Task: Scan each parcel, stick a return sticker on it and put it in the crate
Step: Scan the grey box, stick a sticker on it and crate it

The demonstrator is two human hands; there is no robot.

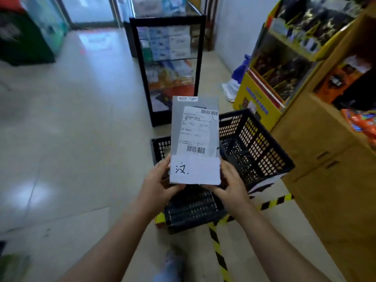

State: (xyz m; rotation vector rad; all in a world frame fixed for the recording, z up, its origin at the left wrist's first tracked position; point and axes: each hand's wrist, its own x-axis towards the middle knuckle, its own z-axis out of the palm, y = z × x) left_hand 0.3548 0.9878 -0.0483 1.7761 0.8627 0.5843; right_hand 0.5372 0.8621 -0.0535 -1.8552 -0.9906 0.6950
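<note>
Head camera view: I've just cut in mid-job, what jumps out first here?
A grey parcel fills the centre, held upright by the left hand and right hand at its lower corners, with a white sticker bearing a handwritten mark across its bottom. Behind and below it stand black lattice crates on the floor. Yellow-black hazard tape runs along the floor on the right.

A matt grey plastic parcel [194, 127] carries a white paper sticker [195, 169]. The black plastic crate [256, 147] is perforated; the floor tiles [81, 119] gleam glossy.
</note>
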